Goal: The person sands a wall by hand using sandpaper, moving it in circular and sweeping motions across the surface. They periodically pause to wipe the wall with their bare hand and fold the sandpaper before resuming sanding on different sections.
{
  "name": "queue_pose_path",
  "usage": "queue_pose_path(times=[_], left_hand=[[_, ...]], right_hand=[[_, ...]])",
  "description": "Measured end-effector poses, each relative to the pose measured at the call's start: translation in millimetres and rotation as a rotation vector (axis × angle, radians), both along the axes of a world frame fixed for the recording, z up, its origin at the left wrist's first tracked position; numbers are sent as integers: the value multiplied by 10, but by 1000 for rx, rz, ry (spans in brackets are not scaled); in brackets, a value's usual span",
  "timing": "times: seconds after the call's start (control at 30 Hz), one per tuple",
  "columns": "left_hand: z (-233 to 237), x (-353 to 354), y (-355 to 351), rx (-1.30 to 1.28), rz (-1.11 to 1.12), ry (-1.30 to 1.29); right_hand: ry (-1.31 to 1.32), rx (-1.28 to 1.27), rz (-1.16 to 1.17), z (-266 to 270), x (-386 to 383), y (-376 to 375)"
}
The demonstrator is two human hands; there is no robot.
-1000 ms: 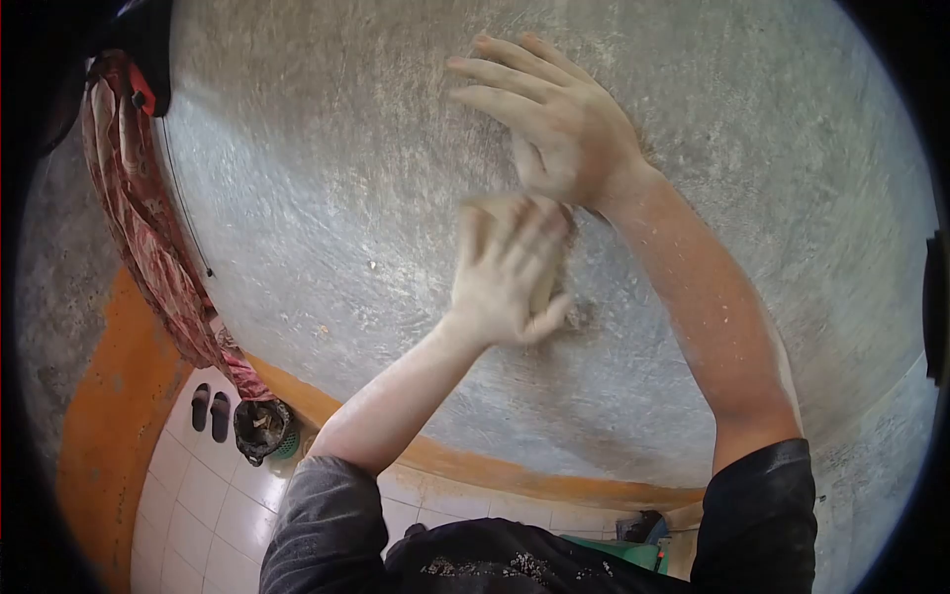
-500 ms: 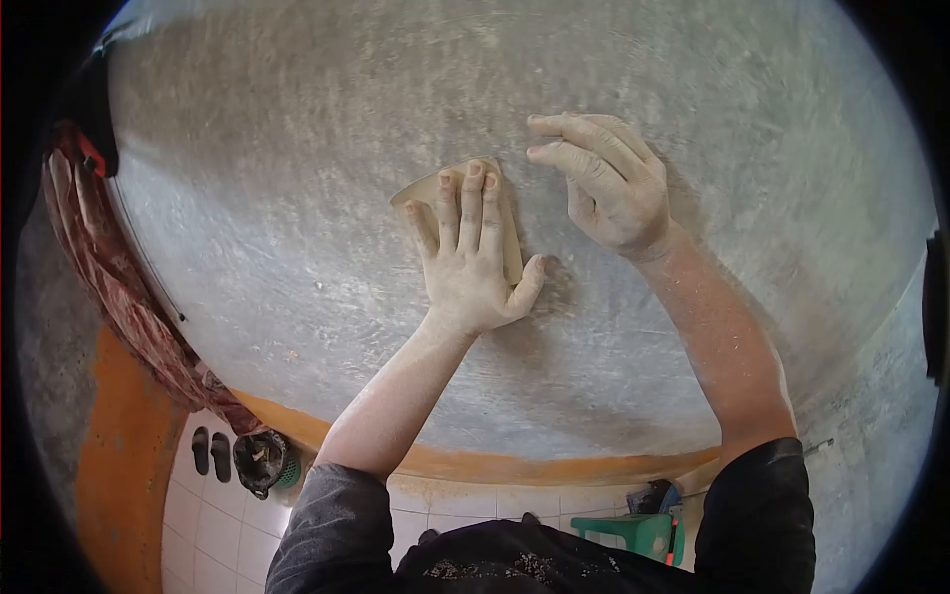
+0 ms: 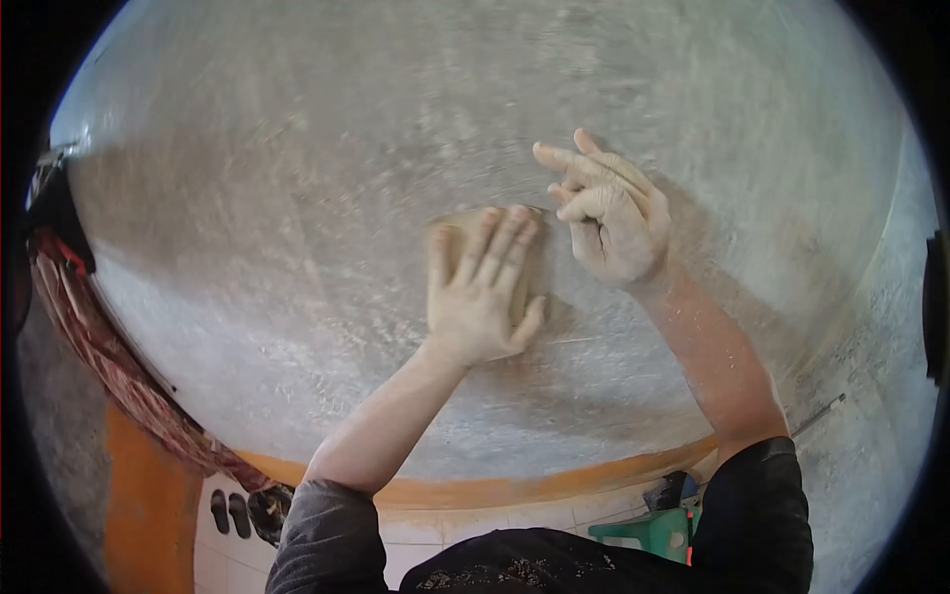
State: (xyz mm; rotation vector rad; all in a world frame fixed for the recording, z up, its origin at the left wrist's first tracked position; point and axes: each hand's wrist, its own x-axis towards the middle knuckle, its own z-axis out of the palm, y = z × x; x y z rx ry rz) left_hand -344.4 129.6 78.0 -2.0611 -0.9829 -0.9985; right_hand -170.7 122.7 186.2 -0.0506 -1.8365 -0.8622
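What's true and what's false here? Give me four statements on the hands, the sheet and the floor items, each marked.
1. The left hand lies over the tan sheet. True.
2. The right hand grips the tan sheet. False: the right hand is to the right of it.
3. Two dark sandals are on the floor at lower left. True.
4. The green stool is at upper left. False: the green stool is at lower right.

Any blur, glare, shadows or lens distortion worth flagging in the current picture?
Head view: left hand slightly blurred, right hand crisper, soft shadow beside it; head view: pale sheen on the grey surface, lower left; head view: fisheye curvature, black corners.
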Motion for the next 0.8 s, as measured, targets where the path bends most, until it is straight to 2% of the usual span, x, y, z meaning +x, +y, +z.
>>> queue_pose_path(times=[0.1, 0.17, 0.2, 0.3, 0.4, 0.5, 0.53, 0.63, 0.67, 0.77, 0.8], left_hand=[[345, 107, 17, 74, 11, -154], [578, 257, 59, 151, -34, -338], [638, 395, 18, 161, -4, -318], [264, 859, -74, 5, -45, 184], [10, 1058, 64, 126, -153, 193], [468, 1295, -126, 1, -142, 48], [607, 1399, -148, 33, -156, 19], [675, 1819, -41, 61, -491, -55], [621, 1925, 56, 38, -837, -11], [520, 2024, 43, -298, -1300, -223], [518, 2041, -5, -398, -1427, -312]], right_hand=[[-12, -86, -49, -96, 397, -109], [114, -152, 59, -190, 537, -108], [178, -183, 117, -235, 600, -112], [184, -108, 62, -373, 801, -217], [223, -140, 11, -482, 1003, -432], [369, -215, 29, -593, 1238, -532], [395, -249, 68, -625, 1289, -543], [432, -225, 213, -660, 1370, -538], [424, -214, 251, -658, 1398, -540], [449, -239, 406, -617, 1421, -512], [451, -257, 341, -621, 1443, -451]])
